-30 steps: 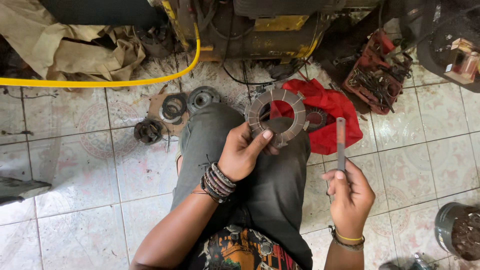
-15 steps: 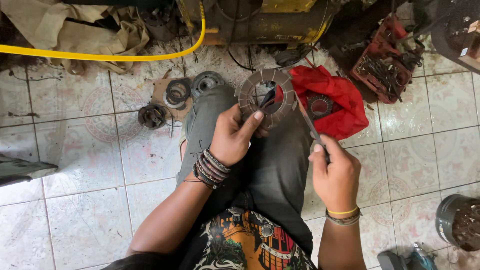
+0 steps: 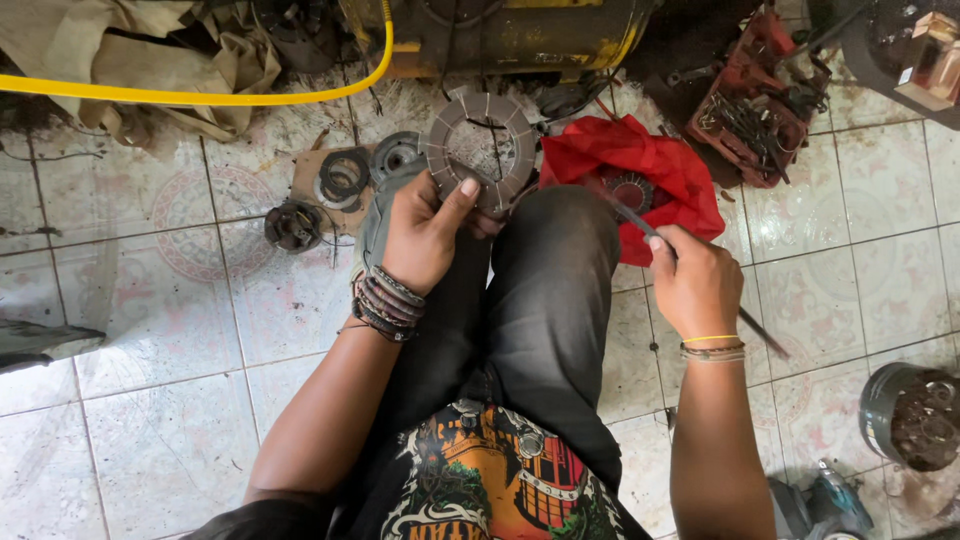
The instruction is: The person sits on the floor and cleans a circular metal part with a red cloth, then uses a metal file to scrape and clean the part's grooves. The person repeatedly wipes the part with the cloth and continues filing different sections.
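Here, left hand [image 3: 425, 235] closed on lower edge of grey segmented ring plate [image 3: 480, 150], thumb across its face, held up over left knee, far-centre of scene. Right hand [image 3: 693, 283] wrapped round thin flat metal tool [image 3: 762, 333], tip aimed at red cloth [image 3: 640, 170] w/ toothed disc on it. Loose round parts [image 3: 345, 180] on tile floor [image 3: 180, 400] far-left; yellow hose [image 3: 200, 97] beyond.
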